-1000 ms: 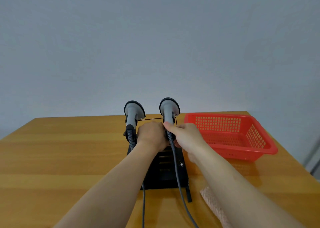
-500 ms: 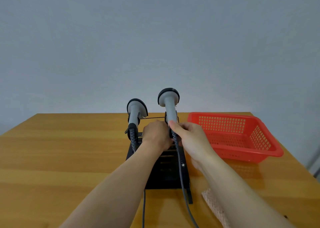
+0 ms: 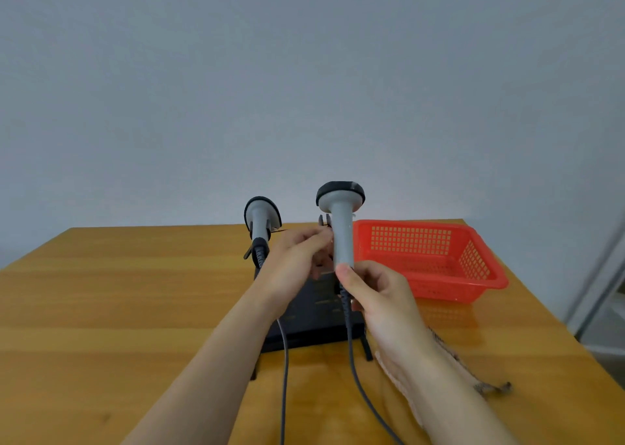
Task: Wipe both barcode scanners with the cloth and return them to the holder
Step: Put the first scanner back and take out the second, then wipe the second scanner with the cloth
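Counter (image 3: 135, 292) was bare orange wood under a plain grey wall (image 3: 304, 72). Right hand (image 3: 375, 295) clamped one scanner (image 3: 341, 228); left hand (image 3: 297, 262) curled beside it, grip unclear.

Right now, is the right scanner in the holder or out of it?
Out: the right hand holds the right scanner upright, lifted above the holder.
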